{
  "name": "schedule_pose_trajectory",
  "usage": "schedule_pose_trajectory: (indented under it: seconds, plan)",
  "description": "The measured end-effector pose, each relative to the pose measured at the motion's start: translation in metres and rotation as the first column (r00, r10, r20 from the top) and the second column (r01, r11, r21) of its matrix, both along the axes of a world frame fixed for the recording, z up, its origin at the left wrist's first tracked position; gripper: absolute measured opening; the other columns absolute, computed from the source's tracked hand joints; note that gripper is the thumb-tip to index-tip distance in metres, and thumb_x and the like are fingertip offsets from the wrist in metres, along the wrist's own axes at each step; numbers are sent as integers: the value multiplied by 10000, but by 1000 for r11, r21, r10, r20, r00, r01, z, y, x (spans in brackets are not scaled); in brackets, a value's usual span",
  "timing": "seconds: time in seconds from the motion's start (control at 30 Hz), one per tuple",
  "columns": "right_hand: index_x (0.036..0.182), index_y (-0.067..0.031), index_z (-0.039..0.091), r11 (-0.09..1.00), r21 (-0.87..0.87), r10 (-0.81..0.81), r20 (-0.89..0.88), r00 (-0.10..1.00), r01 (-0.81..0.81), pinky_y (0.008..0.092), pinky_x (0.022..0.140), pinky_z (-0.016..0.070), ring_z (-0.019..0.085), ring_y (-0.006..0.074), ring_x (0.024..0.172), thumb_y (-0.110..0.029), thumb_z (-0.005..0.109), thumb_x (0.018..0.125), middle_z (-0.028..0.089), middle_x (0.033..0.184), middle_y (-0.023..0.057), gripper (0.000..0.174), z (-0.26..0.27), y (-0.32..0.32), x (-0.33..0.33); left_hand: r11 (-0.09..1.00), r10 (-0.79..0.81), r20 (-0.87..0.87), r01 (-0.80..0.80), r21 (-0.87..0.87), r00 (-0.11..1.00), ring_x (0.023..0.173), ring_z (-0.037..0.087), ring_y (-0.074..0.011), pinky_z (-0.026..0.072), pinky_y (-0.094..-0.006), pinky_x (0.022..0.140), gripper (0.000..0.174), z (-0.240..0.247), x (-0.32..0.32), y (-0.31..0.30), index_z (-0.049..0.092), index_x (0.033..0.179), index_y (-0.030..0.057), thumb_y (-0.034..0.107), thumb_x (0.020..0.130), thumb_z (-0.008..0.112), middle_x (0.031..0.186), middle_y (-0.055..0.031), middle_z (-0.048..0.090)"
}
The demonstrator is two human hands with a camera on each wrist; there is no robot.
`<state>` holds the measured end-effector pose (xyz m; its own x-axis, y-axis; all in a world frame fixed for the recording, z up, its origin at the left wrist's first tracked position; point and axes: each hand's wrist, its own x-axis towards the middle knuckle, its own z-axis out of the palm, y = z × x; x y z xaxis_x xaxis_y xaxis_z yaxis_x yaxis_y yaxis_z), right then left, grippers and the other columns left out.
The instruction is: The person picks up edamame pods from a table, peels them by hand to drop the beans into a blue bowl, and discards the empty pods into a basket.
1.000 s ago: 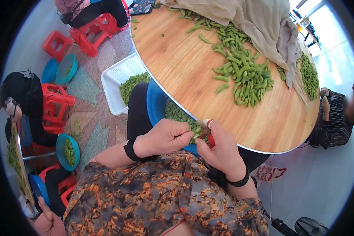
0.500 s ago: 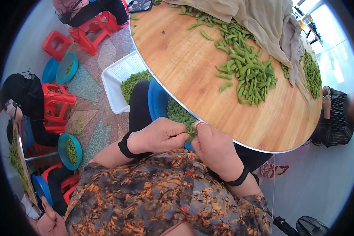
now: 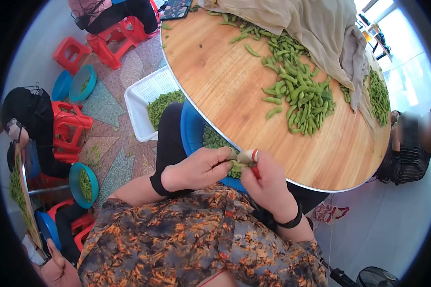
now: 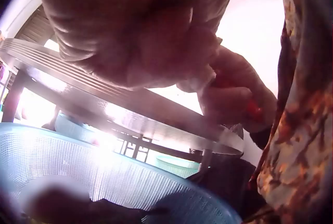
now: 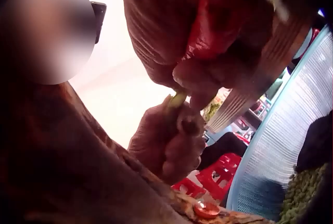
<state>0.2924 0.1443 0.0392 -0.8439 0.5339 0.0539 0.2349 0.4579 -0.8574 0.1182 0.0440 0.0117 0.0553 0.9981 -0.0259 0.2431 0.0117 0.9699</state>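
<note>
Over a blue basket (image 3: 188, 125), my left hand (image 3: 196, 170) pinches a green edamame pod (image 3: 236, 165) between thumb and forefinger. My right hand (image 3: 267, 184) grips the same pod from the other side, its fingertips meeting those of the left. White wrapping with a red band covers one right fingertip, and red covering shows on another finger. A sliver of the pod (image 5: 178, 99) shows between the hands in the right wrist view; fingers hide it in the left wrist view. Shelled green beans (image 3: 213, 138) lie in the basket below.
The round wooden table (image 3: 234, 91) bears a heap of pods (image 3: 301, 98) and a beige cloth (image 3: 297, 21). A white crate (image 3: 138, 117) with pods stands on the floor at left. Red stools (image 3: 71, 53), teal basins (image 3: 84, 184) and other seated people are around.
Half a second ago the hands were drawn close with fists turned in, the right fingers hiding the pod. Now the right hand has turned, showing its wrapped fingertip and the pod again.
</note>
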Motion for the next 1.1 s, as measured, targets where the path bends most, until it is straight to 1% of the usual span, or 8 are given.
schedule_pose_trajectory:
  seconds: [0.13,0.37,0.57,0.67,0.77,0.87,1.03,1.1]
  plan:
    - [945,16,522,883,461,172,-144,974,-88,342,452,424,523,256,489,38,608,709,526,671,122,253,6,-12,-3,995,-70,253,85,-47,965,704,526,-175,443,-317,661,167,-12,5,0,527,951,14,76,871,394,759,-99,538]
    - [963,-7,513,891,455,113,-192,975,-14,353,463,465,573,290,545,1,643,700,544,730,124,293,3,-11,0,996,8,407,29,-83,913,774,528,-169,446,-315,733,227,-4,23,4,542,991,17,71,854,371,824,-82,559]
    - [965,6,531,996,64,-48,-183,982,61,305,475,457,593,200,553,17,584,770,583,693,110,203,-2,-9,8,990,18,457,48,-133,889,742,532,-163,454,-319,701,295,-2,23,9,542,1057,7,68,854,336,809,-78,555]
    - [1020,-26,513,809,-556,-285,-86,955,191,214,426,378,481,38,492,1,491,877,540,636,-9,148,10,-2,10,944,29,581,168,-283,813,722,534,-154,456,-319,676,332,-14,15,7,538,1073,0,47,850,298,790,-73,553]
    - [1033,-32,506,788,-587,-310,-119,943,186,186,425,352,445,28,475,14,473,885,541,635,-12,159,9,4,13,953,64,634,142,-268,771,699,529,-158,458,-320,663,288,-18,11,6,539,1068,4,63,891,319,770,-66,549]
    - [1035,-37,504,797,-557,-334,-80,939,236,190,428,357,457,28,476,12,492,876,533,623,-12,167,12,11,13,997,-30,185,43,-67,982,808,604,-231,478,-338,736,252,-21,8,3,536,1132,18,161,944,448,892,-102,622]
    - [1051,-27,482,970,-168,-172,52,984,178,292,514,464,588,159,554,-43,561,848,575,673,68,219,5,18,8,986,-117,135,98,137,984,927,582,-158,465,-296,825,321,-26,2,-2,504,1223,1,154,942,504,1004,-81,617]
    - [1037,-21,474,1000,-4,-9,47,999,9,341,578,492,618,280,624,-71,574,840,593,741,148,227,10,12,-3,993,-60,196,78,-85,979,935,583,-143,471,-292,826,306,-24,0,-4,505,1222,0,154,957,495,1003,-73,614]
